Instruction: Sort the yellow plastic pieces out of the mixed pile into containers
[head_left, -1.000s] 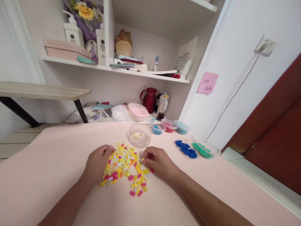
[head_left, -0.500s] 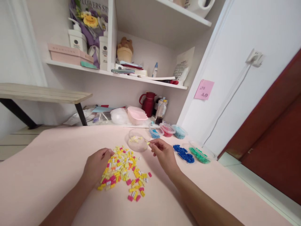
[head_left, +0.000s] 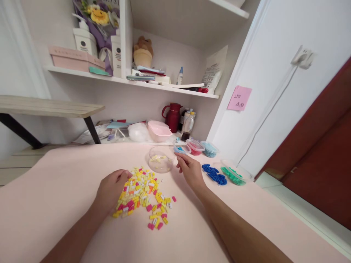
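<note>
Leftmost, a slatted wooden bench (head_left: 49,106) with black legs stands beside the pale pink counter (head_left: 68,175). Next, on a white wall shelf (head_left: 148,83), sit a pink box (head_left: 76,59) and a white pump bottle (head_left: 85,42). Below, the person's left hand (head_left: 111,188) rests on the counter against the left edge of a loose pile of small toy bricks (head_left: 142,184), its fingers curled inward; whether they grip a brick cannot be told. The pile spreads in yellow, cream, white, orange and deep pink, thinning into a scatter toward its near right side. Behind the pile stands a clear round dish (head_left: 161,167) with a few cream bricks (head_left: 157,158) inside, and farther back a pink lidded container (head_left: 159,130) and a dark red jug (head_left: 173,117). One deep pink brick (head_left: 174,199) lies slightly apart, right of the pile. The right hand (head_left: 190,171) is just right of the dish, its fingers bent with a narrow spacing; whether a brick is between them is too small to tell. Beyond it are clear tubs of blue (head_left: 181,149), red (head_left: 195,147) and light blue pieces (head_left: 210,149). Rightward lie dark blue bricks (head_left: 215,174) and a clear tub of green pieces (head_left: 233,175).
</note>
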Available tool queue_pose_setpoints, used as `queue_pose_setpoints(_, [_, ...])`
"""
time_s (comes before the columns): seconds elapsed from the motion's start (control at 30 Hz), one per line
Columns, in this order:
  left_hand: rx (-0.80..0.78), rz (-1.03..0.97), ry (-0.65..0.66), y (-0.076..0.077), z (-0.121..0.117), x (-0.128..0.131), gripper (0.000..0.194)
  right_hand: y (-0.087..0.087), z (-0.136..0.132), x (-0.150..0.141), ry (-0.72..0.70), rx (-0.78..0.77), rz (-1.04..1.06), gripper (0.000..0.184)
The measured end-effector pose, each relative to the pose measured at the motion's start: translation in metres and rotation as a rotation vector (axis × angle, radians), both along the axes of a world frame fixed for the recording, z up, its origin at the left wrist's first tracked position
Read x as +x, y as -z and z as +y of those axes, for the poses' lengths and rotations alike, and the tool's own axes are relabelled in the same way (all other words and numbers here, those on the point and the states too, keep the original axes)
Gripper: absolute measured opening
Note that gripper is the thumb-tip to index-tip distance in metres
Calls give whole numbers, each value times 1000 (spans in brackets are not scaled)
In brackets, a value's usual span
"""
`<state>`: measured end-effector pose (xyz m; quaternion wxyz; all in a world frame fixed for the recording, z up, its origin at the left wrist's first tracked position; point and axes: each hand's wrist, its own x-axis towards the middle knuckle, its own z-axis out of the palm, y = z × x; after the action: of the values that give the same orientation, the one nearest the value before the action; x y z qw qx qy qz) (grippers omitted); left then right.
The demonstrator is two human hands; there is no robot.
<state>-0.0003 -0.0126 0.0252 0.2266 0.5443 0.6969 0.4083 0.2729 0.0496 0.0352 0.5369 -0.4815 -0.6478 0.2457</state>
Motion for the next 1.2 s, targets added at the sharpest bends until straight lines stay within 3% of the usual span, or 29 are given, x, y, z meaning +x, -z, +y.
queue_pose_setpoints(0.17, [4,-18,7,-3,-1,2,32,-5,-22,-1,-121,20,-58,31])
queue_pose_setpoints(0.43, [-15,-10,2,-7,-2,4,32,-2,-39,-18,-397,24,-434,21])
queue_pose_setpoints(0.67, [-31,-50,-15,-6,-1,5,30,2,-38,-20,-387,-15,-515,31])
queue_pose_setpoints(0.83, [-17,-19,-2,-4,-2,3,31,3,-37,-20,-400,-78,-464,21])
queue_pose_setpoints(1.2, [0,2,-2,-4,-1,3,32,5,-36,-19,-395,-73,-484,41])
